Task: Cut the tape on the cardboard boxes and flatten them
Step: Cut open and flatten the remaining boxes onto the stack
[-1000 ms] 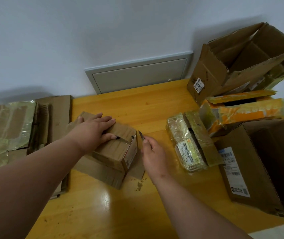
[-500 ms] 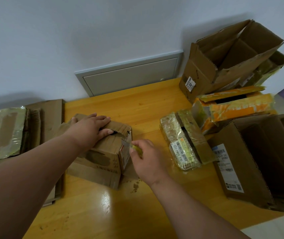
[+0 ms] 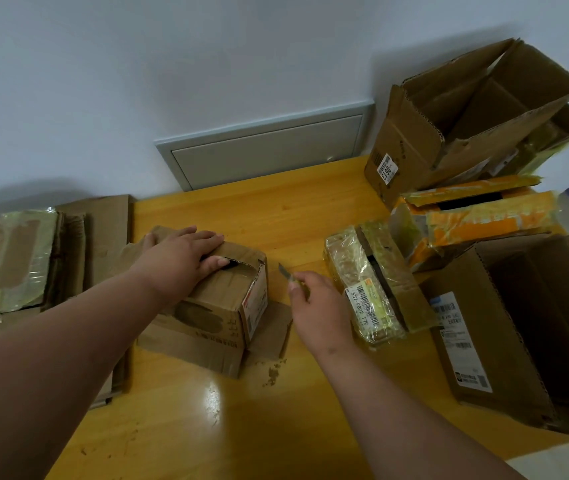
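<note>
Right hand [image 3: 314,306] has drawn back from the small box [image 3: 220,299], gripping a knife [image 3: 285,271] pointing to 11 o'clock. Left hand [image 3: 186,258] lies flat-fingered atop the box. Wooden surface [image 3: 276,216]; untouched boxes at 3 o'clock, flattened cardboard [image 3: 9,258] at 9.

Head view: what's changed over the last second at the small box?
The right hand drew the knife back from the small box; the blade now points up, clear of it. The left hand stays pressed on the top; the other boxes haven't moved.
</note>
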The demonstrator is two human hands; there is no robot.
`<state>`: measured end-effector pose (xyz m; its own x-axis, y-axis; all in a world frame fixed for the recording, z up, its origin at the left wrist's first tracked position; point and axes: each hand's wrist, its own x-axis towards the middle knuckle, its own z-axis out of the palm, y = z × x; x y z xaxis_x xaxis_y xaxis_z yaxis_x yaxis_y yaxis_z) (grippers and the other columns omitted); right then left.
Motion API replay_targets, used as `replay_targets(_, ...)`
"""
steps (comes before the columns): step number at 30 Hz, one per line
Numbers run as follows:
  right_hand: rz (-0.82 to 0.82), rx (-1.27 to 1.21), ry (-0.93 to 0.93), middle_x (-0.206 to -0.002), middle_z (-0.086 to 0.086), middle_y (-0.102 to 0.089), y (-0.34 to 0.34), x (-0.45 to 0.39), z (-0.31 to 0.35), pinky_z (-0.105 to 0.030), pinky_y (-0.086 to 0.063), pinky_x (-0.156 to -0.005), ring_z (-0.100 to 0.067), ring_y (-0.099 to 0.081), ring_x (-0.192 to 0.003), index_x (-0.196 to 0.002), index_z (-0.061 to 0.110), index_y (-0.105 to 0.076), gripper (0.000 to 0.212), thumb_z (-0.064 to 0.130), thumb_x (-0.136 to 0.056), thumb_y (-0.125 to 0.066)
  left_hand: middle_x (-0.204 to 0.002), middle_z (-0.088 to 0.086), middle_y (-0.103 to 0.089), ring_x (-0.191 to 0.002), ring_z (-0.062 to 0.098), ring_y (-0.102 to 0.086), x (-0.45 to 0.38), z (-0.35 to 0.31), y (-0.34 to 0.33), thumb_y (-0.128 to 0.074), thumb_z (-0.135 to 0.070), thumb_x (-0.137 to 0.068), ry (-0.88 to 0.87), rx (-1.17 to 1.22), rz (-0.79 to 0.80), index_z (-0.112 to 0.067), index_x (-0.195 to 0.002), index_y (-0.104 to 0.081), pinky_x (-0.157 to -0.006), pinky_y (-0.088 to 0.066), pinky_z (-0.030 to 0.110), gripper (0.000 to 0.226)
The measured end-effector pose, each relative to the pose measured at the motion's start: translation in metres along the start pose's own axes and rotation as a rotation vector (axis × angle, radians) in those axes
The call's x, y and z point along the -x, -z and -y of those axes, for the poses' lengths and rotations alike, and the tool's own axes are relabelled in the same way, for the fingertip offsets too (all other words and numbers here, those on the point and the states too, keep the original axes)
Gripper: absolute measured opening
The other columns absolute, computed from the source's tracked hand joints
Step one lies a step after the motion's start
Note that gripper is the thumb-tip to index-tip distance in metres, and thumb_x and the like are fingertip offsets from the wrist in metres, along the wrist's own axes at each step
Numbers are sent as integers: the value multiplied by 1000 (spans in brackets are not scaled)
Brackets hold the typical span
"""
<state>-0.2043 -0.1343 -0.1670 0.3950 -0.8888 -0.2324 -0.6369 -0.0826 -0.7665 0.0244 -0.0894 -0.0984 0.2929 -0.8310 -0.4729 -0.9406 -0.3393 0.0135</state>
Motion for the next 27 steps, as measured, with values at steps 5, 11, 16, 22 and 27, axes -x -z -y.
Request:
replay_targets(5, 129, 110, -118, -130, -8, -52, -7, -7, -2, -35, -47, -92, -27, -53, -114, -140, 20, -50, 40, 23, -101, -45, -147, -9, -49, -140, 19, -37, 1, 0, 11, -7, -72, -83, 35, -58, -10, -40, -145, -40, -116, -15, 57, 77)
replay_targets(11, 301, 218, -247, -151, -8, -32, -10, -7, -3, -36, -39, -106, -30, -37, -135, -155, 21, -25, 72, 0, -89, -47, -82, -7, -58, -95, 25, -60, 12, 7, 5, -16, -58, -98, 9, -8, -160, -30, -119, -45, -90, -36, 37, 45)
replay_targets(16, 3, 80, -132, -143, -3, -46, -6, -9, 13, -41, -37, -108, -24, -40, -131, -141, 20, -50, 43, 22, -99, -47, -78, -9, -56, -81, 20, -60, 19, 9, 1, -19, -47, -103, -26, 27, -233, -29, -108, -41, -98, -38, 40, 29)
replay_targets(22, 239, -223, -113, -145, 4, -43, -12, -16, 57, -41, -40, -105, -21, -44, -130, -146, 32, -40, 65, 62, -90, -50, -84, -12, -51, -78, 16, -52, 24, 10, 2, -23, -49, -102, -1, 79, -262, -31, -104, -45, -89, -38, 38, 29)
replay_targets(27, 403, -269, -102, -148, 7, -44, -14, -6, 54, -44, -43, -107, -17, -47, -130, -151, 33, -31, 65, 46, -94, -60, -81, -4, -60, -78, 20, -58, 29, 21, 0, -36, -50, -101, 105, 272, -243, -29, -102, -51, -72, -51, 38, 26)
